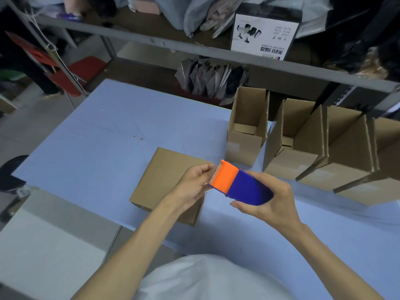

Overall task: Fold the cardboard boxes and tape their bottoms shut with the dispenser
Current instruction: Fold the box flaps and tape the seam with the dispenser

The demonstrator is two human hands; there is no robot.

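Gripping the tape dispenser (242, 185) around its blue body, the right hand (270, 198) holds it in the air over the blue table (97, 148), at about 4 o'clock from the frame's centre. Thumb lies along the near side, and the fingers wrap over the far side. The dispenser's long axis runs from 4 o'clock to 10 o'clock, with the orange toothed end pointing to 10 o'clock. The left hand (194, 182) meets that end: its fingers are curled and pinched together against the teeth. Whether tape sits between them cannot be told. At 9 o'clock from the dispenser a cardboard box (160, 180) lies on the table beneath the left hand, a closed face up and its long axis running from 7 o'clock to 1 o'clock. From 12 to 3 o'clock of the dispenser a row of upright boxes (246, 135) stands on the table, tops open with flaps raised. A grey shelf rail (303, 71) crosses at 12 o'clock beyond them.
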